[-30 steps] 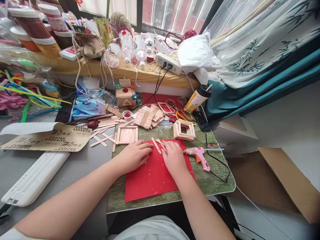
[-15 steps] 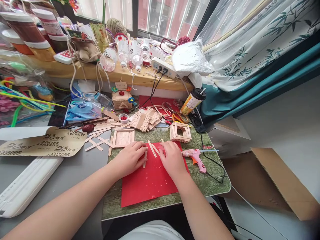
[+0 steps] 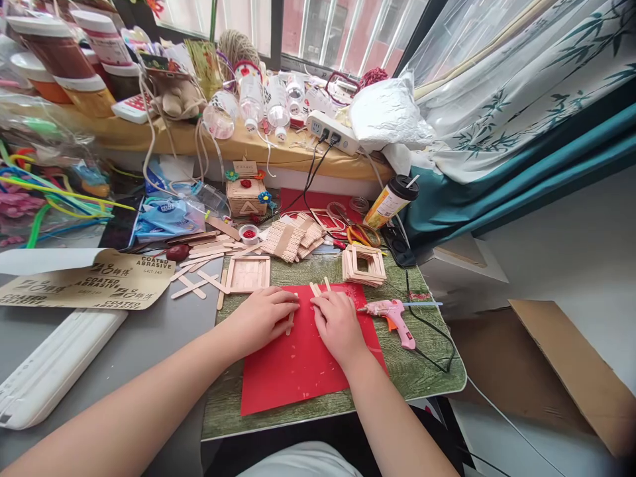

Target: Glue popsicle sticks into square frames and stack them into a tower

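On the red sheet (image 3: 293, 371), my left hand (image 3: 264, 318) has its fingers closed on a craft stick (image 3: 290, 323) that stands nearly lengthwise. My right hand (image 3: 340, 323) lies over a few other craft sticks (image 3: 315, 289) near the sheet's far edge, their tips showing past the fingers; whether it grips them cannot be made out. A square stick frame (image 3: 249, 260) with a filled base lies beyond my left hand. Beyond my right hand is a stacked open square of sticks (image 3: 352, 274). The pink glue gun (image 3: 397, 320) rests right of the sheet.
Loose sticks (image 3: 191, 286) and a stick pile (image 3: 283, 240) lie farther back. Sandpaper (image 3: 114, 281) is at the left, a drink cup (image 3: 390, 204) at the back right. A black cord (image 3: 437, 331) runs along the right side. Bottles and a power strip (image 3: 330, 131) line the sill.
My right hand has moved over the loose sticks, which are now closer together under its fingers. My left hand stays on its stick. The view has shifted slightly.
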Motion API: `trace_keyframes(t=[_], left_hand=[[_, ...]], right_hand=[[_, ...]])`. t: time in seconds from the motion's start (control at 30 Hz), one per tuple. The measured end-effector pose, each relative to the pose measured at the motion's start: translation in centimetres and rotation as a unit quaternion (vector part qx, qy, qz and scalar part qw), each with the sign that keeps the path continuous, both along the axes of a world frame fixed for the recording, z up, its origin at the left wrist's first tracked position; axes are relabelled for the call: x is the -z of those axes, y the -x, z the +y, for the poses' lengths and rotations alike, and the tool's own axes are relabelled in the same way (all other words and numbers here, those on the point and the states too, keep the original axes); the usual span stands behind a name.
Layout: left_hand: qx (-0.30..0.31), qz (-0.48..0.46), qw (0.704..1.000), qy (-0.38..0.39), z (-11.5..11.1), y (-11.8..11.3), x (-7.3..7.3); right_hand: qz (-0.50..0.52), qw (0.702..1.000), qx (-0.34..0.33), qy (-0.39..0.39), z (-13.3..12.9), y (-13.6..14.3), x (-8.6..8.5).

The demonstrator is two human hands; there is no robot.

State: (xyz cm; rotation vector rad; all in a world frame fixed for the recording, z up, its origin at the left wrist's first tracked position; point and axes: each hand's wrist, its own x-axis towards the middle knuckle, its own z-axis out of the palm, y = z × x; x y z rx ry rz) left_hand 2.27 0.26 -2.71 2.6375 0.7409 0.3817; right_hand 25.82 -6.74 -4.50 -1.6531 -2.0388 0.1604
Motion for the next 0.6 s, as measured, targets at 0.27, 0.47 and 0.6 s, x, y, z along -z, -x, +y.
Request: trace_keyframes(t=[0.27,0.47,0.6], left_hand=[[-0.005,0.022,1.000,-0.004,0.4,0.0,0.6],[0.005,0.064,0.998,0.006,-0.6,0.6,-0.1],[0.004,0.075,0.997,0.013,-1.1,0.7,0.1]], right_hand=[[-0.008,1.000,0.020,0.006,-0.3,-0.2,0.4],[-0.018,0.999,0.039,0.013,0.0,-0.5,0.6],[-0.025,0.999,0.044,0.017,0.6,-0.8,0.6]])
